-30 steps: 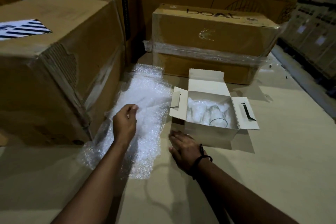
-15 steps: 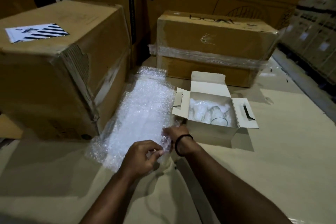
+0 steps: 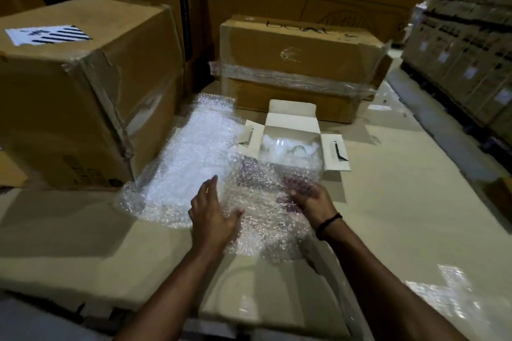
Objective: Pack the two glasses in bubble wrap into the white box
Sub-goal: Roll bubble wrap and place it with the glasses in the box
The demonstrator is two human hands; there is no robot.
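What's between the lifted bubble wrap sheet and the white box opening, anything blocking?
Nothing visible blocks it. Both the left hand and right hand hold the bubble wrap sheet just in front of the white box. The flaps are folded open. Inside, glasses in wrap already take up space; remaining room cannot be judged.

The small box [image 3: 291, 130] is white inside and out, with a black slit on its right flap [image 3: 336, 151]. The bubble wrap [image 3: 194, 158] is clear, a regular dotted pattern of bubbles that glares white where light strikes it. The glass [image 3: 297, 150] in the box is colourless. The cartons [image 3: 83, 97] are plain brown, one bearing a white label with black diagonal stripes [image 3: 47, 34]. The tabletop [image 3: 388, 216] is pale tan. A black band [image 3: 328, 221] circles the right wrist.
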